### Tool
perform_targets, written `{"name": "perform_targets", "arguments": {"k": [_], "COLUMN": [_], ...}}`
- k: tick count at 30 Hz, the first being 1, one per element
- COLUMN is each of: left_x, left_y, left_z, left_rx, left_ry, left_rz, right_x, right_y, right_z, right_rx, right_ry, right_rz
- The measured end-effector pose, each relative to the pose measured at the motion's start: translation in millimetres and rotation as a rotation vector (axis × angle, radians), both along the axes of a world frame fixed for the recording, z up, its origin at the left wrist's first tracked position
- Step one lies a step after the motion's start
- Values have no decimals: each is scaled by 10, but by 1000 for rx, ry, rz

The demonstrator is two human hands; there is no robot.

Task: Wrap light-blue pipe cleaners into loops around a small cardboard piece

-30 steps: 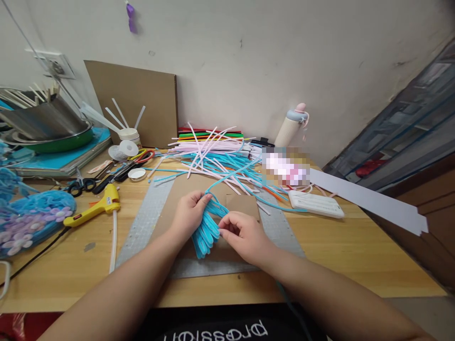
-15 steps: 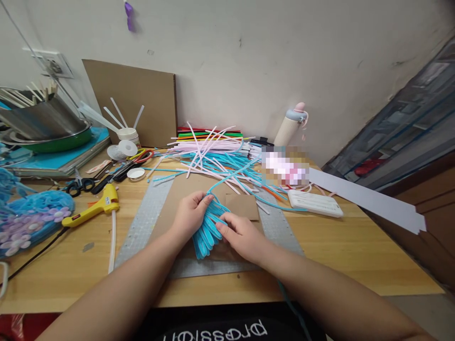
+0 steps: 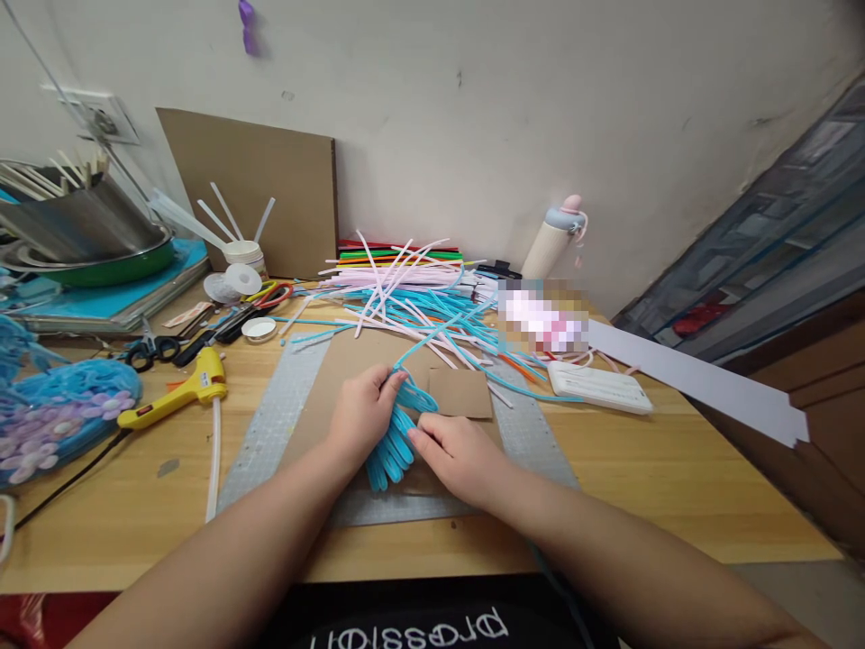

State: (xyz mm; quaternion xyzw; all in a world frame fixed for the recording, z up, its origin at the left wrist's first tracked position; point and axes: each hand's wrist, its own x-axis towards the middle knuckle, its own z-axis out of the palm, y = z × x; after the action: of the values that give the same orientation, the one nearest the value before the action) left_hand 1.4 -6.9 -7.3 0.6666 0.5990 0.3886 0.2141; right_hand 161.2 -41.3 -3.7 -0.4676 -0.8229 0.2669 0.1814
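Note:
My left hand is closed around the gathered top of a bundle of looped blue pipe cleaners. Its loops fan downward over a brown cardboard sheet, and a straight blue stem end sticks up and right from my grip. At the bundle's right side, my right hand has thumb and forefinger pinched on one of the loops. Part of that loop is covered by the fingers. Under the cardboard lies a grey cutting mat.
Loose blue and pink pipe cleaners pile up behind my hands. To the left are a yellow glue gun, dark scissors and a blue fuzzy piece with flowers. A bottle and a white power strip stand right.
Some upper loops have separated from the lower ones, leaving a gap at the bundle's right side. My right hand has shifted slightly; my left keeps its grip.

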Motion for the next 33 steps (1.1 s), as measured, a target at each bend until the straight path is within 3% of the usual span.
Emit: {"name": "perform_targets", "arguments": {"k": [9,15,18,20,23,27,31,33], "left_x": [-20,-34,-48,-54,-52,-40,-36,-37], "left_y": [43,72,89,99,107,104,99,101], "left_z": [-25,-28,-31,-33,-35,-36,-50,-60], "left_rx": [-26,-66,-112,-174,-265,-355,-364,-337], "left_ry": [-82,-134,-236,-346,-496,-578,-587,-574], "left_rz": [20,24,-12,-48,-92,-123,-106,-92], "right_x": [9,12,64,107,144,124,98,99], "right_y": [16,26,16,24,84,216,291,300], "right_z": [-42,-31,63,121,116,-29,-94,-80], "right_rx": [117,84,58,89,129,-117,-453,-535], "right_ry": [-114,-58,4,51,154,461,773,828], "right_rz": [73,90,27,-86,-193,-92,-133,-143]}}
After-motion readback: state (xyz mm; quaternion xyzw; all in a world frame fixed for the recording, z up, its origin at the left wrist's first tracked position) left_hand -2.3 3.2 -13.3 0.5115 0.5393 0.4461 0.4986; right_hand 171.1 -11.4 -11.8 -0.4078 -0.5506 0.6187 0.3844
